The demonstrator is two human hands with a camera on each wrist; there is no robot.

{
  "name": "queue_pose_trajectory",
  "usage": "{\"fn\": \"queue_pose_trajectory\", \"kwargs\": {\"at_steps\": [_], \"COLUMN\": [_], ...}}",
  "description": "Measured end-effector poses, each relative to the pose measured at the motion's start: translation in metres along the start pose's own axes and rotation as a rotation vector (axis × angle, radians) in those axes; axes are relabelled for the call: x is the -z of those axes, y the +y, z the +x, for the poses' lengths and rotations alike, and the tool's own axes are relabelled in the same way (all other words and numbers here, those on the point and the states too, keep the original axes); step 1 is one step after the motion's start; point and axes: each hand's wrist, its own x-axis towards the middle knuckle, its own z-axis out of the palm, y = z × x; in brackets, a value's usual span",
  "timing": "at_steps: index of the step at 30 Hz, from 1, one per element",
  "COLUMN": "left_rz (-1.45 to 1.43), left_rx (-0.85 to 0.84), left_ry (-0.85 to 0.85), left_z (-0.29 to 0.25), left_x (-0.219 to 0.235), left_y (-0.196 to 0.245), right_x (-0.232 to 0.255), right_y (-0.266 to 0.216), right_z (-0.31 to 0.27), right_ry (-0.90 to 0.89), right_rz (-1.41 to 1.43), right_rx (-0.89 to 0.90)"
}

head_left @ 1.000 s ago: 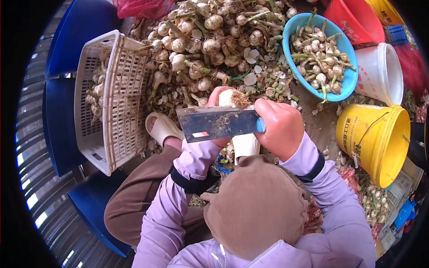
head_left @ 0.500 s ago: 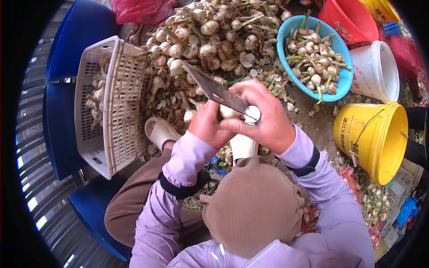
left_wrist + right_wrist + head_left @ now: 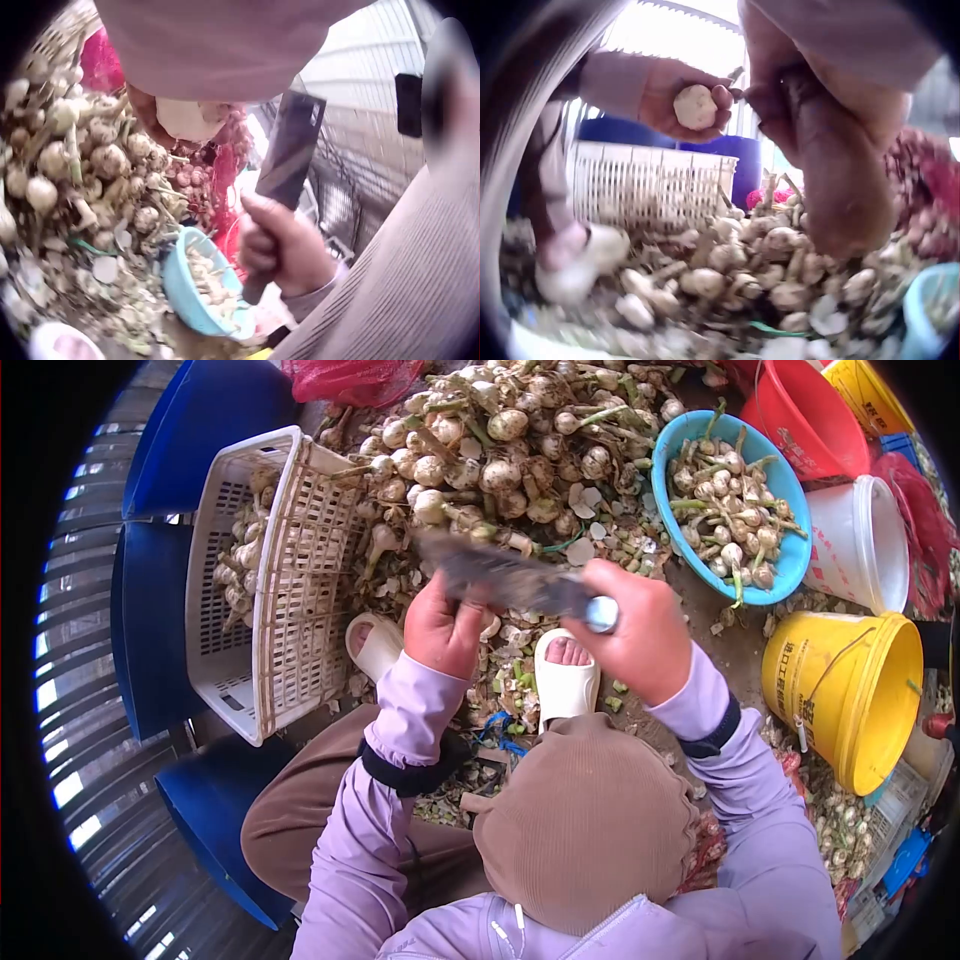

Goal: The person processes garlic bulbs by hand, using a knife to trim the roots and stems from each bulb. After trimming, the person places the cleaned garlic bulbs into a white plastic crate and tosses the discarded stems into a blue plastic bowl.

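My left hand (image 3: 440, 630) holds a garlic bulb, mostly covered by the cleaver and fingers in the head view. From the right wrist view, the bulb's pale round face (image 3: 695, 107) shows between the curled fingers. My right hand (image 3: 640, 635) grips the handle of a cleaver (image 3: 510, 575), its blade blurred and reaching left over the left hand. The left wrist view shows the dark rectangular cleaver blade (image 3: 289, 146) standing up from the right fist. Beyond both hands lies a heap of garlic bulbs with stems (image 3: 500, 470).
A white slatted crate (image 3: 285, 575) with garlic stands at left. To the right are a blue basin (image 3: 664, 510) of garlic, a red bucket (image 3: 815, 430), a white bucket (image 3: 840, 535) and a yellow bucket (image 3: 810, 670). Garlic scraps lie between the slippered feet.
The cleaver first lay flat across the bulb, then stood edge-on with the right thumb close to the bulb. Now the hands are farther apart, and the blade blurs with movement.
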Motion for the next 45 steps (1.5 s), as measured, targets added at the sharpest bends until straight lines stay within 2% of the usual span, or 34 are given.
{"fn": "queue_pose_trajectory", "kwargs": {"at_steps": [1,3,4,5,6,8,9,10,12,13,14,16,17,18,19,20,21,22,24,26,28,30,34,36,37,38,40,42,44,45], "left_rz": [0.139,0.241,0.348,0.466,0.574,0.543,0.484,0.424,0.612,0.719,0.826,0.866,0.896,0.702,0.755,0.741,0.523,0.264,0.209,0.183,0.134,0.094,-0.013,-0.048,-0.101,-0.096,-0.171,-0.198,-0.323,-0.346], "left_rx": [-0.169,-0.205,-0.245,-0.276,-0.435,-0.431,-0.387,-0.348,-0.297,-0.412,-0.524,-0.553,-0.58,-0.482,-0.465,-0.323,-0.241,-0.127,-0.035,0.01,0.078,0.091,0.18,0.353,0.252,0.261,0.331,0.337,0.421,0.431], "left_ry": [-0.001,-0.012,-0.014,0.033,0.074,0.131,0.18,0.224,0.485,0.601,0.717,0.726,0.724,0.586,0.469,0.381,0.256,0.175,0.103,0.082,0.03,0.021,-0.011,0.062,0.112,0.11,0.206,0.16,0.185,0.191], "left_z": [0.001,0.0,0.0,-0.001,-0.001,0.005,0.008,0.015,0.026,0.032,0.034,0.03,0.027,0.025,0.022,0.016,0.015,0.014,0.016,0.018,0.018,0.015,0.008,0.004,0.002,0.003,0.006,0.013,0.017,0.019], "left_x": [-0.006,-0.01,-0.008,-0.002,0.009,0.044,0.067,0.094,0.167,0.186,0.197,0.197,0.193,0.175,0.15,0.119,0.099,0.076,0.051,0.033,0.019,0.005,0.013,0.02,0.024,0.023,0.018,0.014,0.007,0.008], "left_y": [0.0,0.006,0.012,0.022,0.026,0.011,0.013,0.017,0.029,0.044,0.056,0.059,0.06,0.053,0.045,0.038,0.019,0.008,-0.013,-0.029,-0.038,-0.038,-0.042,-0.043,-0.071,-0.071,-0.069,-0.073,-0.071,-0.065], "right_x": [0.0,-0.005,-0.01,-0.015,-0.019,-0.015,-0.018,-0.022,-0.033,-0.045,-0.059,-0.087,-0.1,-0.112,-0.122,-0.132,-0.129,-0.121,-0.106,-0.098,-0.089,-0.092,-0.116,-0.126,-0.137,-0.149,-0.165,-0.172,-0.171,-0.162], "right_y": [-0.01,-0.009,0.005,0.033,0.061,0.068,0.07,0.073,0.082,0.092,0.1,0.103,0.102,0.101,0.103,0.115,0.112,0.107,0.111,0.115,0.121,0.121,0.11,0.102,0.107,0.109,0.115,0.115,0.109,0.103], "right_z": [0.003,0.007,0.008,0.005,-0.002,-0.007,-0.006,0.002,0.032,0.05,0.069,0.107,0.124,0.138,0.149,0.158,0.16,0.161,0.159,0.152,0.14,0.134,0.129,0.112,0.103,0.091,0.091,0.103,0.114,0.115], "right_ry": [-0.02,-0.012,-0.007,-0.024,-0.024,-0.009,-0.005,0.073,0.184,0.215,0.242,0.247,0.213,0.177,0.114,0.176,0.104,0.032,0.008,-0.018,0.167,0.208,0.112,0.002,-0.061,-0.091,-0.002,-0.012,-0.022,-0.024], "right_rz": [-0.055,-0.023,-0.006,-0.134,-0.151,-0.087,-0.081,-0.075,-0.124,-0.161,-0.195,-0.334,-0.323,-0.312,-0.442,-0.524,-0.56,-0.601,-0.537,-0.476,-0.379,-0.344,-0.177,-0.256,-0.274,-0.26,-0.263,-0.274,-0.282,-0.152], "right_rx": [0.033,-0.009,-0.043,-0.076,-0.114,-0.293,-0.302,-0.282,-0.189,-0.091,0.006,0.134,0.113,0.09,0.074,0.148,0.151,0.156,0.156,0.153,0.187,0.191,0.083,0.008,-0.017,-0.079,-0.018,-0.02,0.004,-0.039]}}
